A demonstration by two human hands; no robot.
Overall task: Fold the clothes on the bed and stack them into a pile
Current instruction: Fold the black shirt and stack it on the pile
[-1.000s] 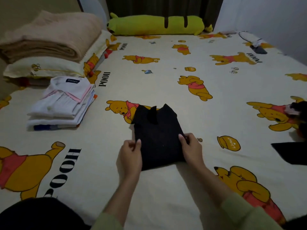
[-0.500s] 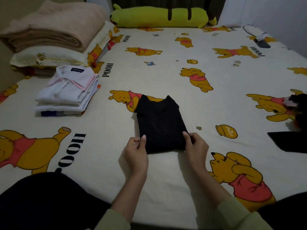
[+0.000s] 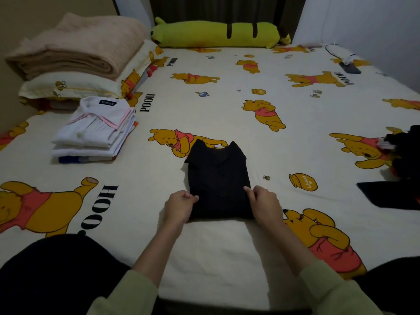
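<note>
Black shirt (image 3: 218, 180) now folded flat, collar settled.
Both hands, left (image 3: 179, 206) and right (image 3: 264, 204), pinch its near corners, ready for the pile (image 3: 95, 130).

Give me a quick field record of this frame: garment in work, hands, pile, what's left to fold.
garment: black shirt, folded into a compact rectangle, collar pointing away from the person, flat on the bed
left hand: grips the shirt's near left edge
right hand: grips the shirt's near right edge
pile: stack of folded clothes, far left, white shirt with pink trim on top, apart from the black shirt
unfolded: dark clothes at the right edge, partly out of view
other: beige blanket on a pillow, green plush bolster at the far end
</note>
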